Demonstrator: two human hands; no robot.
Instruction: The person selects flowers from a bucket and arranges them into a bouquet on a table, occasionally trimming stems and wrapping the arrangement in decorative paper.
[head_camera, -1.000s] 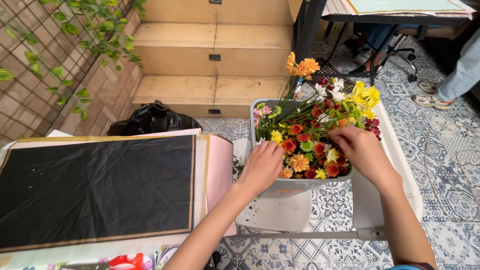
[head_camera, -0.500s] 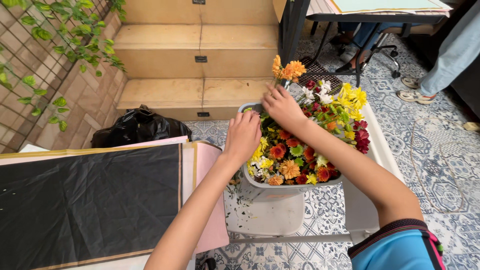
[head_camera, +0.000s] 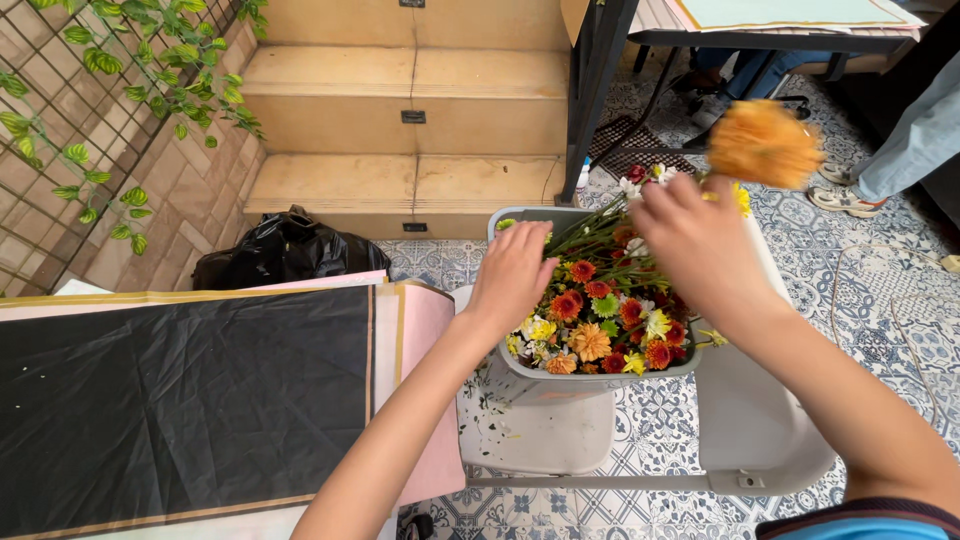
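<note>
Patterned floor tiles (head_camera: 880, 300) are surrounding the grey flower bin (head_camera: 560, 372); right hand (head_camera: 700, 245) is now lifting a blurred orange flower (head_camera: 765, 142), grip clenched on its hidden stem, left hand (head_camera: 515, 275) resting released on blooms.

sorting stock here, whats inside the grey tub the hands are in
The grey tub holds mixed cut flowers: red, orange, yellow, white and green heads. The left hand and right hand cover part of them; the bottom is hidden.
</note>
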